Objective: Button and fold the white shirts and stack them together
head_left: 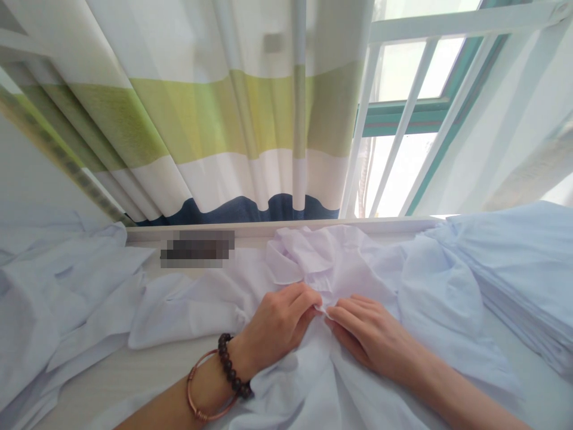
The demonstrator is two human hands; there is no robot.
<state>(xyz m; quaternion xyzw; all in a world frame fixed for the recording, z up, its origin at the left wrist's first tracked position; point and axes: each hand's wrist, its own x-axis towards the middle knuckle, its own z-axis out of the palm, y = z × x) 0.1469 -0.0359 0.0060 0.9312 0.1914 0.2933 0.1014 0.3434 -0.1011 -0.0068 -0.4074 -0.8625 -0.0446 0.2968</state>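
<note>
A white garment [353,257] lies spread and rumpled across the white surface, its collar part toward the far edge. My left hand [286,316], with a dark beaded bracelet [230,364] and a copper-coloured bangle [192,388] on the wrist, pinches a bit of the garment's cloth near the middle. Close beside it on the right, my right hand [364,328] pinches the same small fold between its fingertips. The fingertips of both hands nearly touch. Cloth hangs in folds below them toward me.
Loose white cloth [58,298] is heaped at the left. On the right rests a stack of folded white garments [528,269]. A blurred-out dark object [197,249] lies near the far edge. Beyond are a striped curtain [250,113], white railings [403,128] and a green-framed window.
</note>
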